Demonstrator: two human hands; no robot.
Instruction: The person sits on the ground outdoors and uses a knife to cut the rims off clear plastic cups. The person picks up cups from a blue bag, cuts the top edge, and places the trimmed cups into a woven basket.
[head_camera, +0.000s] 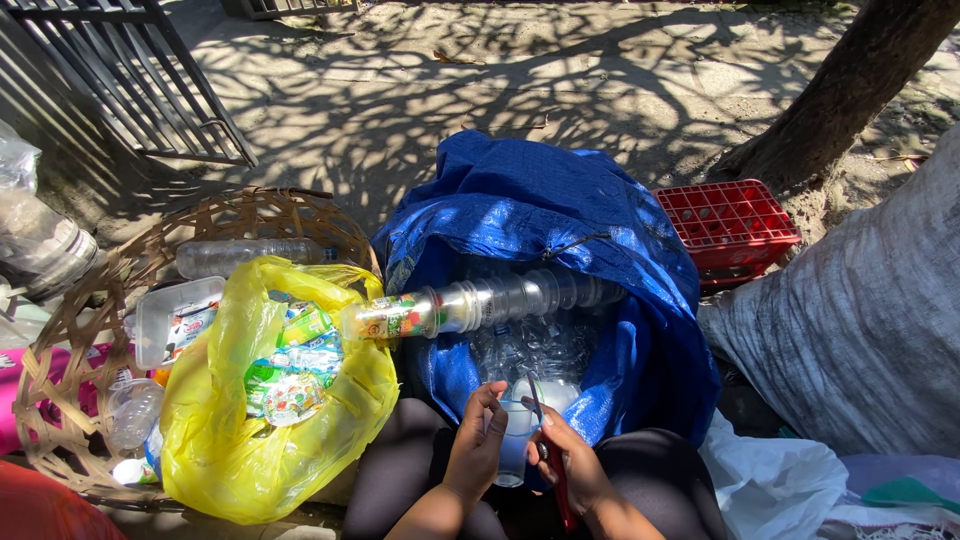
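Observation:
My left hand (475, 445) grips a clear plastic cup (515, 440) held above my lap. My right hand (565, 460) holds a thin red-handled tool (550, 455) whose tip rests against the cup's rim. Just beyond my hands a large blue woven sack (560, 210) stands open, with clear plastic cups inside. A long stack of nested clear cups (470, 305) lies across the sack's mouth, its left end carrying a coloured label.
A yellow plastic bag (215, 440) of coloured wrappers sits to my left inside a woven basket (70, 350) with a clear bottle (240, 255) and a tray. A red crate (730, 225), a tree trunk (850, 90) and a grey sack (870, 320) stand on the right.

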